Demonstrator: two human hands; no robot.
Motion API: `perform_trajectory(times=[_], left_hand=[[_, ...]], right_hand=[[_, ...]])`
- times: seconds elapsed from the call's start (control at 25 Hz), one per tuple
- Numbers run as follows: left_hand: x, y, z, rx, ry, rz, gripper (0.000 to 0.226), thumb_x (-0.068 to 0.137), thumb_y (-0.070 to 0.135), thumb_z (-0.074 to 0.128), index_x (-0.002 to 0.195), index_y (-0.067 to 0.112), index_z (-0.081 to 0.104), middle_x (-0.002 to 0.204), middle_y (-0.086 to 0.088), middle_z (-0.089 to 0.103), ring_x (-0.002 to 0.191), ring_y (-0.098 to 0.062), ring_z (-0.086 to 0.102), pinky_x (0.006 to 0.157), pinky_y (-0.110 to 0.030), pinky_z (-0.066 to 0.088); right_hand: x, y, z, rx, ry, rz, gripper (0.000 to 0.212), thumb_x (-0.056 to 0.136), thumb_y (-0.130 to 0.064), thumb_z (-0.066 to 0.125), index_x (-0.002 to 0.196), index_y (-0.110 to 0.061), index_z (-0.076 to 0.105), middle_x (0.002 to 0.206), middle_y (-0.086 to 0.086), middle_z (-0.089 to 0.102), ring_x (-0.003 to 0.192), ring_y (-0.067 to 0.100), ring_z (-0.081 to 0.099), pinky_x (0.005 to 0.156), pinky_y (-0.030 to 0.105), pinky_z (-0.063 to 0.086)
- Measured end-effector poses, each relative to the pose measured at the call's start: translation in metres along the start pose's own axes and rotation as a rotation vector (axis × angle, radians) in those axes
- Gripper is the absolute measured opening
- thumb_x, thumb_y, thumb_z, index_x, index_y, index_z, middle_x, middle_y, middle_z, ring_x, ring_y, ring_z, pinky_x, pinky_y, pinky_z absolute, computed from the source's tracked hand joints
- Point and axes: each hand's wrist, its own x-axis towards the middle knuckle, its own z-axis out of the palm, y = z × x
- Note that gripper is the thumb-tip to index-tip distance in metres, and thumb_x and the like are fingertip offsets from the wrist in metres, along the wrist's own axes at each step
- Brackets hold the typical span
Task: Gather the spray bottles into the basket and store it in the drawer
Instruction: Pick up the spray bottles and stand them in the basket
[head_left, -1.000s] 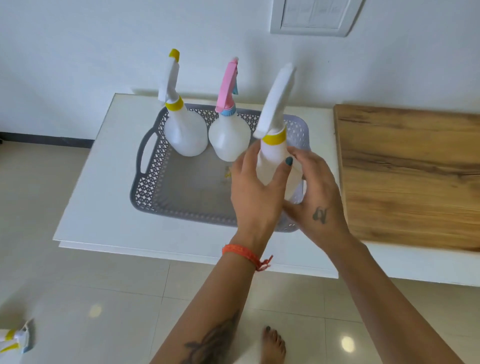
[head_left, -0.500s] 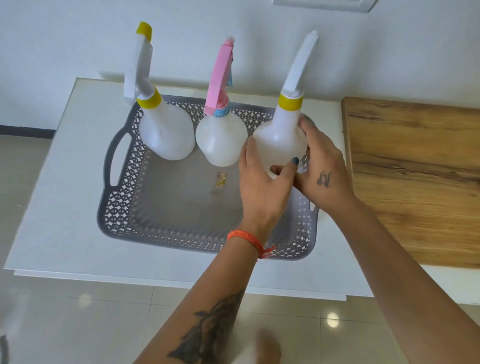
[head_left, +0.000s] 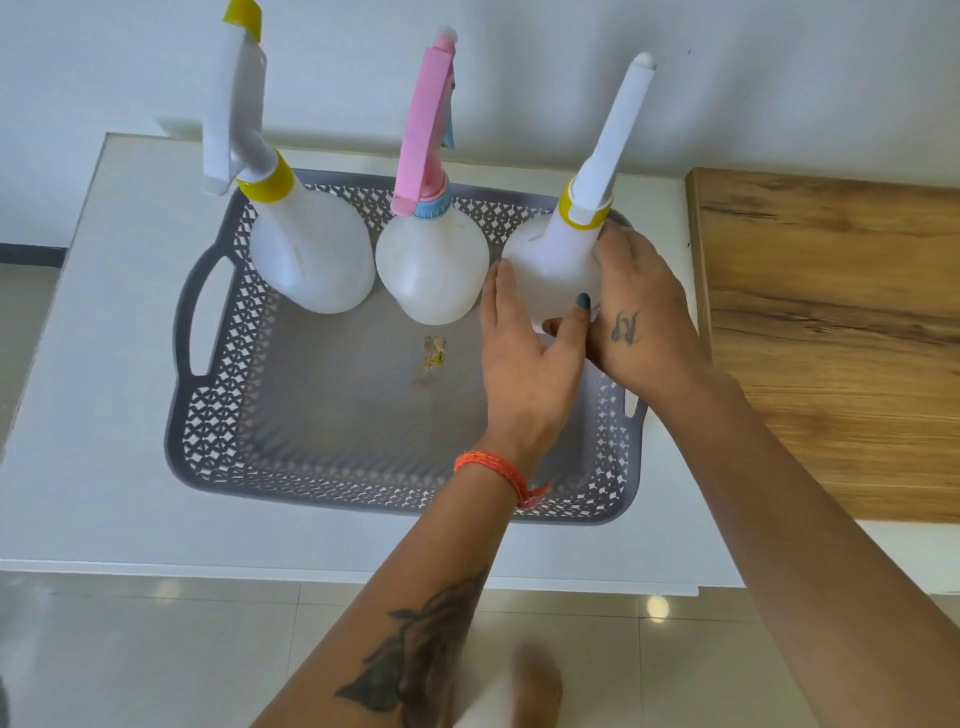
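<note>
A grey lattice basket (head_left: 332, 493) with side handles sits on the white table (head_left: 104, 364). Three white spray bottles stand in a row along its back wall: one with a yellow collar (head_left: 311, 260) at the left, a pink-headed one (head_left: 431, 270) in the middle, and another yellow-collared one (head_left: 550, 265) at the right. Both hands hold that right bottle low on its body. My left hand (head_left: 524, 364) cups its front and left side with the thumb across it. My right hand (head_left: 639, 322) wraps its right side.
A wooden board (head_left: 831, 338) lies on the table just right of the basket. A small yellowish scrap (head_left: 434, 353) sits on the basket floor. The wall stands close behind the bottles. Below the table edge is tiled floor (head_left: 156, 649) with my blurred foot (head_left: 535, 691).
Both hands carried the right bottle from the basket's front right corner back into the row beside the pink-headed bottle. The view has come closer to the table.
</note>
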Motion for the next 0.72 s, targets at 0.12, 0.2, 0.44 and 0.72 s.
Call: perform_trajectory(times=[0.12, 0.2, 0.44, 0.72], left_hand=[[-0.003, -0.002, 0.001, -0.039, -0.011, -0.017, 0.071, 0.089, 0.029, 0.056, 0.147, 0.017, 0.018, 0.156, 0.0, 0.021, 0.141, -0.012, 0.023, 0.116, -0.033, 0.023], [-0.007, -0.003, 0.001, -0.072, -0.003, -0.036, 0.069, 0.089, 0.029, 0.056, 0.147, 0.018, 0.02, 0.155, 0.0, 0.023, 0.141, -0.012, 0.023, 0.116, -0.036, 0.024], [-0.04, 0.002, -0.006, -0.16, 0.151, -0.001, 0.05, 0.087, 0.03, 0.057, 0.134, 0.021, 0.042, 0.13, 0.014, 0.047, 0.119, 0.002, 0.044, 0.103, -0.034, 0.041], [-0.106, 0.033, 0.021, -0.264, -0.108, 0.167, 0.042, 0.087, 0.032, 0.049, 0.127, 0.019, 0.048, 0.131, 0.003, 0.055, 0.115, -0.01, 0.055, 0.094, -0.029, 0.049]], right_hand=[[-0.002, -0.001, 0.0, -0.018, -0.009, 0.016, 0.078, 0.071, -0.021, 0.077, 0.133, 0.0, 0.036, 0.139, 0.02, 0.042, 0.119, 0.036, 0.046, 0.089, 0.037, 0.041], [-0.003, -0.003, -0.001, -0.034, -0.023, 0.028, 0.08, 0.071, -0.02, 0.077, 0.135, 0.0, 0.034, 0.141, 0.019, 0.039, 0.122, 0.036, 0.044, 0.092, 0.038, 0.041], [-0.034, -0.01, -0.024, 0.163, 0.128, 0.122, 0.07, 0.076, -0.004, 0.068, 0.138, 0.0, 0.036, 0.138, 0.017, 0.046, 0.128, 0.03, 0.042, 0.103, 0.025, 0.031], [-0.132, -0.013, -0.055, 0.753, 0.4, 0.576, 0.053, 0.091, -0.037, 0.055, 0.138, -0.018, 0.039, 0.141, 0.004, 0.047, 0.127, 0.014, 0.046, 0.105, 0.034, 0.041]])
